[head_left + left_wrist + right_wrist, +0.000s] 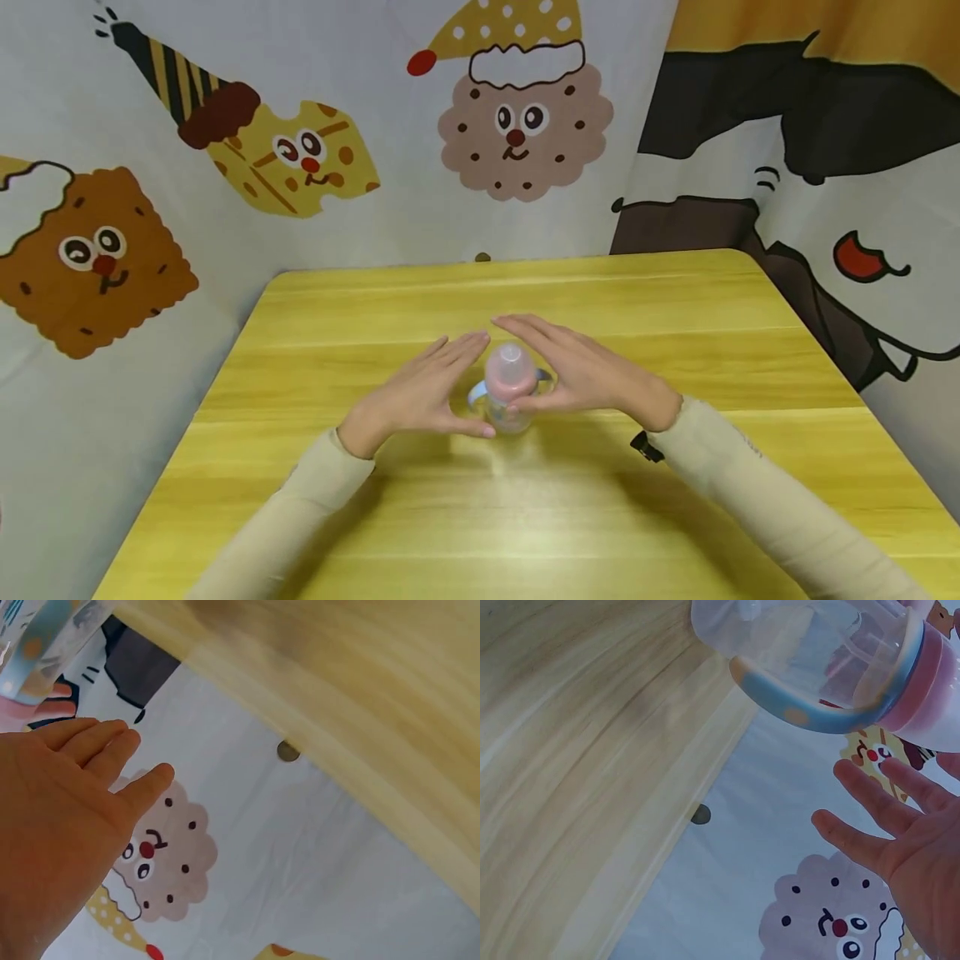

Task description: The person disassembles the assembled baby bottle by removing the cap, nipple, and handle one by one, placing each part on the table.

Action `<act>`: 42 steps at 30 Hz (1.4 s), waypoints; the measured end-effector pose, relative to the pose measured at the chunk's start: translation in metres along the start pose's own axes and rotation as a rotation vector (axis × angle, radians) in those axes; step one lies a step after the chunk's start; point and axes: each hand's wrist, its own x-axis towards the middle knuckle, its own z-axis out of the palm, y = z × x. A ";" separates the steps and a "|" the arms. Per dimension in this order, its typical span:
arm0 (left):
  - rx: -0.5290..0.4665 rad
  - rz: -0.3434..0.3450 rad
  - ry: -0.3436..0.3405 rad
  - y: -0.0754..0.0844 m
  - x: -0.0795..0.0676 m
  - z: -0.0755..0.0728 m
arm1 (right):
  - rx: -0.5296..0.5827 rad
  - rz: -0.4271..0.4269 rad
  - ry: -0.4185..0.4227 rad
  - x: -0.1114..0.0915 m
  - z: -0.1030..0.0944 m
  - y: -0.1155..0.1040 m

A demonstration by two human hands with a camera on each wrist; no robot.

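A baby bottle [511, 371] with a pink collar, clear dome cap and see-through body stands upright on the wooden table. Its two side handles are blue with orange patches, and one handle [810, 716] shows large in the right wrist view. My left hand [420, 387] is held to the left of the bottle, fingers extended and thumb apart. On the other side my right hand [577, 367] has its fingers stretched past the cap, the thumb overlapping the bottle's front in the head view. Both palms face the bottle, and neither hand grips it.
The yellow wood-grain table [525, 517] has rounded far corners. Behind it hangs a white cloth [405, 167] printed with cartoon biscuits and cheese. A small black clip [647, 447] shows by the right sleeve cuff.
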 end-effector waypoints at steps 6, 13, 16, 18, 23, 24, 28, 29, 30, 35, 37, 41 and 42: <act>-0.074 0.006 -0.016 -0.004 0.009 0.012 | 0.040 0.007 -0.010 0.003 -0.001 0.002; -0.156 0.087 -0.006 -0.010 0.023 0.022 | 0.107 0.015 -0.016 0.011 -0.001 0.002; -0.186 0.115 -0.007 -0.011 0.026 0.023 | 0.131 0.024 -0.026 0.011 -0.002 0.003; -0.218 0.144 -0.014 -0.013 0.029 0.024 | 0.142 0.032 -0.020 0.011 -0.002 0.004; -0.260 0.161 -0.054 -0.015 0.034 0.030 | 0.162 0.056 -0.015 0.010 -0.002 0.007; -0.260 0.151 -0.059 -0.015 0.034 0.031 | 0.166 0.058 -0.018 0.011 -0.001 0.007; -0.262 0.121 -0.053 -0.016 0.034 0.033 | 0.184 0.052 -0.027 0.014 0.001 0.008; -0.265 0.118 -0.046 -0.016 0.035 0.033 | 0.191 0.047 -0.025 0.015 0.001 0.008; -0.275 0.119 -0.039 -0.015 0.035 0.032 | 0.195 0.044 -0.024 0.015 0.001 0.008; -0.317 0.117 -0.037 -0.011 0.038 0.030 | 0.196 0.035 -0.018 0.014 0.000 0.010; -0.318 0.111 -0.046 -0.009 0.038 0.028 | 0.193 0.035 -0.015 0.014 -0.001 0.011; -0.318 0.098 -0.055 -0.006 0.039 0.021 | 0.186 0.035 -0.001 0.012 -0.008 0.011; -0.316 0.094 -0.057 -0.005 0.038 0.018 | 0.183 0.036 0.006 0.012 -0.011 0.010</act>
